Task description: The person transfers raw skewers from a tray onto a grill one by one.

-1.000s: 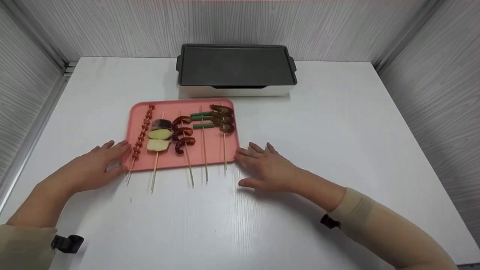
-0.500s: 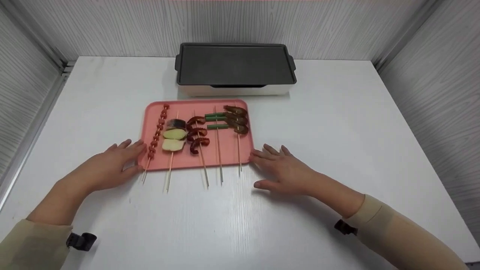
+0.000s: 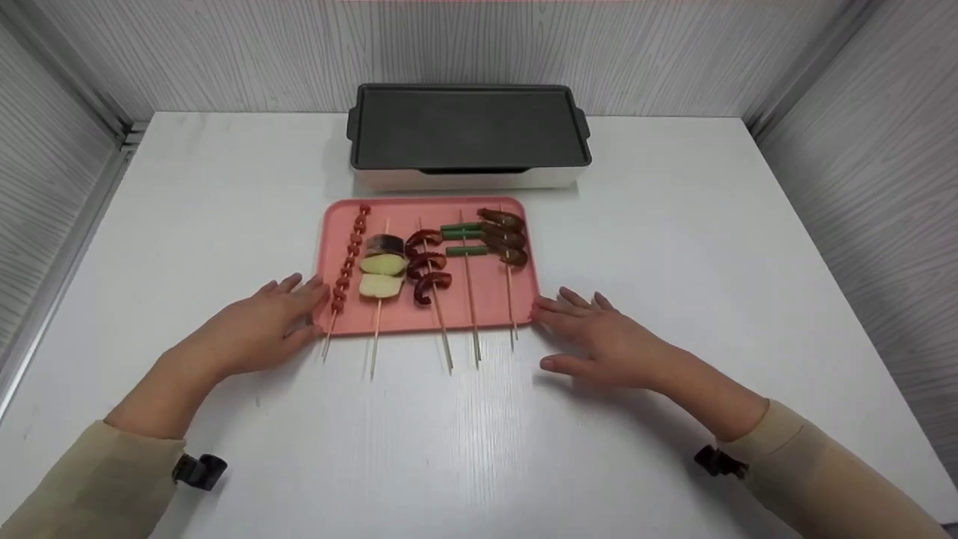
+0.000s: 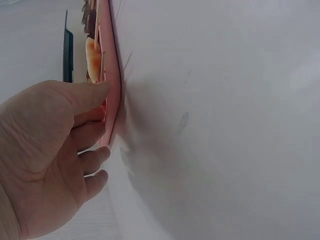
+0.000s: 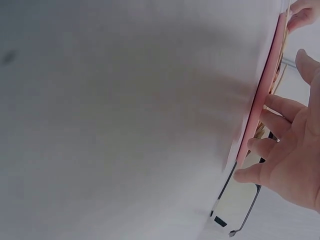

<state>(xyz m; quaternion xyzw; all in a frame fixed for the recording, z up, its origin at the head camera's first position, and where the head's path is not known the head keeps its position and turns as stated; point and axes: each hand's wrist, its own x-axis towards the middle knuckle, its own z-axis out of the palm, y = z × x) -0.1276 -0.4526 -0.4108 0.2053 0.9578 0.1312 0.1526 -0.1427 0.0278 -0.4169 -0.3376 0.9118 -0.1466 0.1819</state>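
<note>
As our left hand (image 3: pixel 254 331) and right hand (image 3: pixel 612 344), unclenched, touch the rectangular pink plastic tray (image 3: pixel 491 301), we should press evenly.

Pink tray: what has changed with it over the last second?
The pink tray slid to the person's right along the white table, carrying its skewers. The left hand and right hand moved right with it, both touching its edges throughout; neither let go. The dark-topped grill and the skewers' order stayed as they were.
</note>
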